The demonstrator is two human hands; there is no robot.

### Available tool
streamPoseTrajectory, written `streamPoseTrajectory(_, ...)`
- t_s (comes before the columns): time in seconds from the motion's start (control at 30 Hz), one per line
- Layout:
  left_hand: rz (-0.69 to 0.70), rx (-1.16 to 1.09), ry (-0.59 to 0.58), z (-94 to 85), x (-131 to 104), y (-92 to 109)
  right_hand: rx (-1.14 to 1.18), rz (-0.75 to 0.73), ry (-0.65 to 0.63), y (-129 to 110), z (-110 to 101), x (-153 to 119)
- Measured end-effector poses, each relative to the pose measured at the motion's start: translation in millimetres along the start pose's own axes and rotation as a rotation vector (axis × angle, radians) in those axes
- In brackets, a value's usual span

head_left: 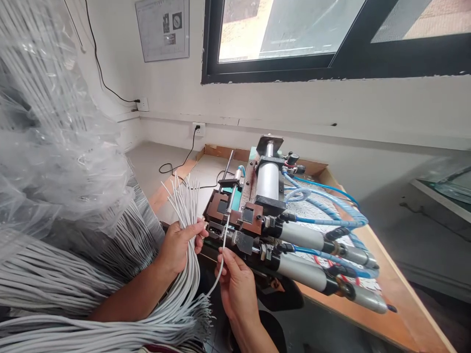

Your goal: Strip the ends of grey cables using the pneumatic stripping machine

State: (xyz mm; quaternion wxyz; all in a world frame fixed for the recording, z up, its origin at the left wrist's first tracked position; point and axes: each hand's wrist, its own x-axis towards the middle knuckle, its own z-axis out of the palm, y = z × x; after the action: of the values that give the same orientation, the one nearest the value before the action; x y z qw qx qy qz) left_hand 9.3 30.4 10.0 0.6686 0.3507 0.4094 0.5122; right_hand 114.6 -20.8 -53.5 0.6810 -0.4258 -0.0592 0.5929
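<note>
Single grey cable (225, 236): upper end points away from the person, into the front of the machine (253, 218); long axis runs near upright in view, leaning slightly right at the top. Below the machine's front edge the cable bends down and left, toward the loose cables gathered there. Bundle of grey cables (184, 203): long axis roughly upright, free tips fanned out and leaning left, just left of the machine; lower part curves down and left. Right hand (239, 279): thumb and forefinger pinched narrow on the single cable, directly in front of the machine. Left hand (182, 245): thumb and fingers wrapped round the bundle, beside the machine's front left corner. Relative to the hands: the single cable passes between the right hand's fingertips, its straight upper stretch beyond them; the bundle's tips stand above the left hand and the rest hangs below it. Whether the single cable's tip is clamped: cannot tell, hidden inside the machine. Blue hoses (324, 222) run to the right of the machine, over the wooden tabletop (408, 314). Large cable pile (44, 274), far left of the machine, partly under clear plastic sheeting (55, 166).
</note>
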Motion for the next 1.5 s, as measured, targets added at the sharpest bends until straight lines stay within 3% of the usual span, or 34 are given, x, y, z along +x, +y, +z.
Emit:
streamPoseTrajectory(0.3, -0.007, -0.045, -0.010, 1.5, -4, 1, -0.137, -0.051, -0.051, 2, -1, 2)
streamPoseTrajectory(0.53, -0.115, -0.186, 0.041, -8.0, -2, -8, -0.897, -0.279, -0.247, 43, -53, 7)
streamPoseTrajectory(0.63, -0.179, -0.224, 0.109, -14.2, 2, -17, -0.884, -0.203, -0.261, 49, -56, -4)
streamPoseTrajectory(0.77, -0.275, -0.221, 0.125, -23.7, 2, -28, -0.729, 0.027, -0.539, 47, -35, -27)
streamPoseTrajectory(0.83, -0.325, -0.200, 0.083, -29.8, -5, -33, -0.713, 0.061, -0.611, 49, -27, -37)
streamPoseTrajectory(1.0, -0.401, -0.120, 0.009, -44.8, -30, -42, -0.744, 0.054, -0.539, 52, -25, -47)
streamPoseTrajectory(1.1, -0.304, -0.091, 0.015, -45.0, -41, -43, -0.751, 0.028, -0.515, 40, -18, -41)
streamPoseTrajectory(1.27, -0.126, -0.018, -0.073, -34.5, -48, -38, -0.621, -0.244, -0.316, 10, 5, -27)
streamPoseTrajectory(1.37, -0.069, 0.025, -0.045, -31.2, -47, -35, -0.528, -0.263, -0.313, 6, 8, -21)
streamPoseTrajectory(1.5, -0.073, 0.029, 0.059, -30.8, -42, -32, -0.363, -0.229, -0.218, 11, 0, -16)
